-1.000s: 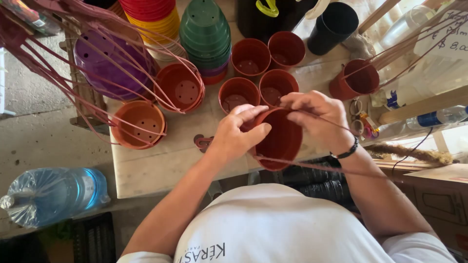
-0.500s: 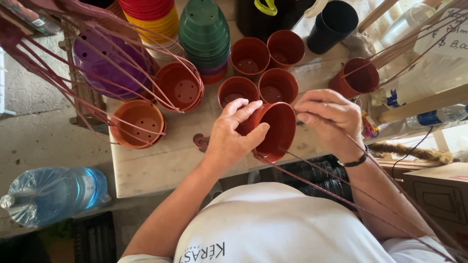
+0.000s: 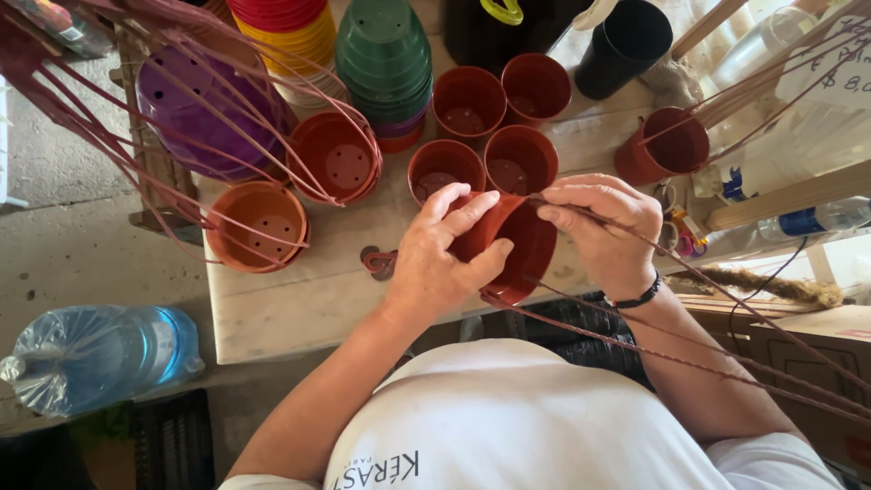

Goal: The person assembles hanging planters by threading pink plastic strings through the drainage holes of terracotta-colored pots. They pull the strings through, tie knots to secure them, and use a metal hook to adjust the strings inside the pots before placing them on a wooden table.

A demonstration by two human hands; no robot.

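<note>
Two hands work on one red-brown pot above a pale table.

The left hand (image 3: 434,268) wraps its fingers around the side of the red-brown pot (image 3: 513,245), gripping it tilted over the near edge of the table (image 3: 299,313). The right hand (image 3: 606,231) has its fingertips pinched shut on a thin brown cord (image 3: 726,295) at the pot's rim; more cords run off to the right. Just behind the held pot stand four more red-brown pots. A green stack of pots (image 3: 386,59) sits farther back, and a purple pot (image 3: 204,113) hangs on the left. A big water bottle (image 3: 100,358) lies on the floor.
</note>
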